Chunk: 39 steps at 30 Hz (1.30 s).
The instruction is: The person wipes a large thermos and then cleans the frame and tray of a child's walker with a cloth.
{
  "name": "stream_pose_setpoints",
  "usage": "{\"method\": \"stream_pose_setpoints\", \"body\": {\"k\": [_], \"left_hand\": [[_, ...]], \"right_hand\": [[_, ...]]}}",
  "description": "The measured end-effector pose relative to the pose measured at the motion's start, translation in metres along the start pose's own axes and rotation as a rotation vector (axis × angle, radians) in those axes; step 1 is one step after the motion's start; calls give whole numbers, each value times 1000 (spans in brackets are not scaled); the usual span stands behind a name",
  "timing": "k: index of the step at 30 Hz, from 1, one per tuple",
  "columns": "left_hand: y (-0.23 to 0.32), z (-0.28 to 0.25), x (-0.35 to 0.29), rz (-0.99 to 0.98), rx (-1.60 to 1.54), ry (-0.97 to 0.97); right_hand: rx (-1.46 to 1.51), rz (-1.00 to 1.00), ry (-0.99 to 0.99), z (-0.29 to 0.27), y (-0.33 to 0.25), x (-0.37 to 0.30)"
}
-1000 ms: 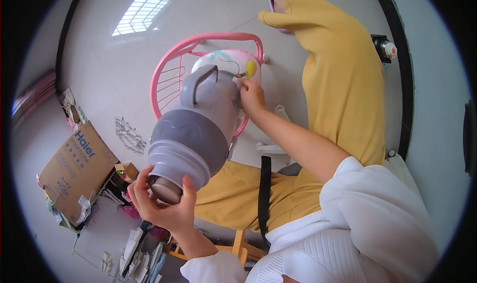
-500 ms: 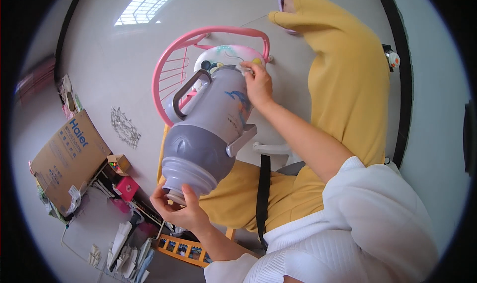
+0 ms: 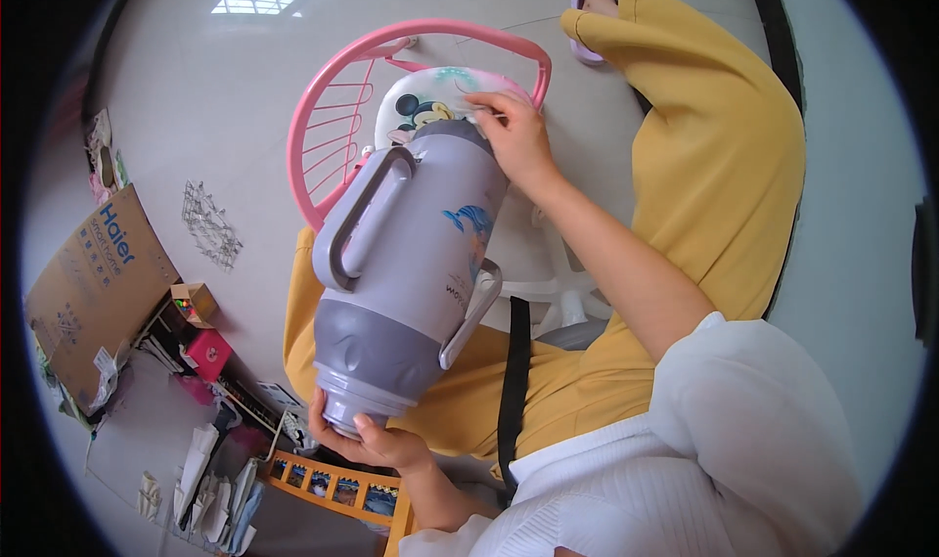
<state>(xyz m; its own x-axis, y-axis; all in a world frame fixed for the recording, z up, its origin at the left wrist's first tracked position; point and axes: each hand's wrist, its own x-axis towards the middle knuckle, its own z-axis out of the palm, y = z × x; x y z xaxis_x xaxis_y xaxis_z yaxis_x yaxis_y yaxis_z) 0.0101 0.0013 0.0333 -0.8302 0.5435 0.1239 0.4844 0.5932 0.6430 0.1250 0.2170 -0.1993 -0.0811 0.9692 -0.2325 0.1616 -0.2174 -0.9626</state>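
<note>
A large lilac-and-grey vacuum flask [image 3: 416,239] lies tipped over my lap, its neck toward me and its base at the pink children's chair [image 3: 305,132]. My left hand [image 3: 377,445] is closed round the neck, the thumb along the rim. At the far end, my right hand [image 3: 516,144] is pinched at the edge of the base. A small whitish scrap, perhaps tissue or cloth, shows between its fingers; most of it is hidden. The flask's long side handle [image 3: 342,220] faces left, and a lighter carrying handle [image 3: 474,312] sits toward the right near the shoulder.
The chair's cartoon-printed seat [image 3: 460,83] lies beneath the flask's base. Further left stand a large cardboard box [image 3: 98,283], a small open carton [image 3: 194,305] and a pink box [image 3: 208,355]. An orange slatted wooden frame [image 3: 337,484] is near my left forearm.
The flask and chair appear larger and the flask sits more upright in view. My left hand has shifted round the neck. My right hand stays at the base, fingers moved slightly.
</note>
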Motion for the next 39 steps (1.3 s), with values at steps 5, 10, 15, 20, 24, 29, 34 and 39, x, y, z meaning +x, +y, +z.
{"method": "stream_pose_setpoints", "body": {"k": [5, 10, 15, 20, 24, 29, 34, 39], "left_hand": [[-5, 2, -6, 64, 32, 19], [-1, 8, -6, 78, -44, 18], [2, 8, 0, 74, -18, 8], [3, 5, 4, 88, -35, -1], [-1, 6, 1, 101, -51, -24], [-3, 3, 1, 140, -24, -29], [-1, 1, 2, 176, 30, -43], [-2, 3, -1, 146, -39, -14]], "right_hand": [[-199, -226, -342, 20, -19, 8], [-379, -360, -354, 14, -5, -2], [-375, -126, -133, -13, 6, -34], [-397, -165, -128, -7, -11, -37], [-359, -303, -265, 10, -13, -13], [-363, -297, -221, -10, -1, -26], [-446, -266, -219, -26, 0, -35], [-341, -345, -327, 1, -19, -22]]}}
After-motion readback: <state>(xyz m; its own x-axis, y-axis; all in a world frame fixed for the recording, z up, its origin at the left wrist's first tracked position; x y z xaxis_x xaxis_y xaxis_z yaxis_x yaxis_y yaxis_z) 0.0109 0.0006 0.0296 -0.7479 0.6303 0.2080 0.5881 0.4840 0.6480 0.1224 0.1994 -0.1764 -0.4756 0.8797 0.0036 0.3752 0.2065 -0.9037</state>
